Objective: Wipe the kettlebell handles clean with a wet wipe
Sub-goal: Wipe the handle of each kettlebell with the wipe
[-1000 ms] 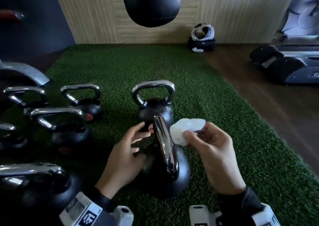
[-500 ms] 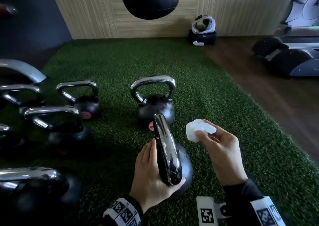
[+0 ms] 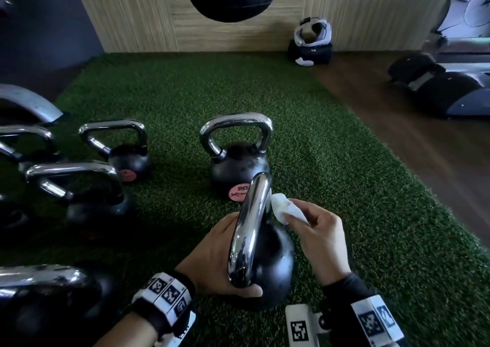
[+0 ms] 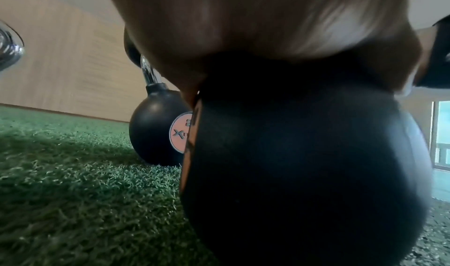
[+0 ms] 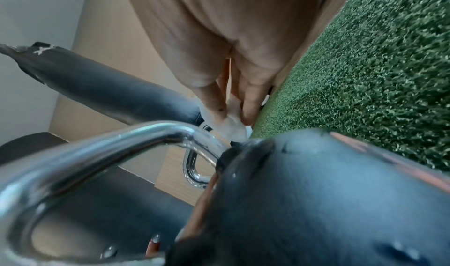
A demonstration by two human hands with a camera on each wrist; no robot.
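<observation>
Right fingers (image 3: 305, 215) pinching the wet wipe (image 3: 285, 208) against the handle (image 3: 252, 222); left hand (image 3: 212, 256) bracing the kettlebell (image 3: 275, 269), fingers hidden.

The kettlebell (image 3: 267, 261) between the hands was black with a mirror-bright chrome handle (image 3: 249, 230). The wipe (image 3: 285, 210) in the right hand's (image 3: 322, 240) fingers was white. Beyond the hands, another black kettlebell (image 3: 238, 169) bore a pink round label, on dark green turf (image 3: 371, 214). Both wrists wore black-and-white square-patterned bands.
</observation>
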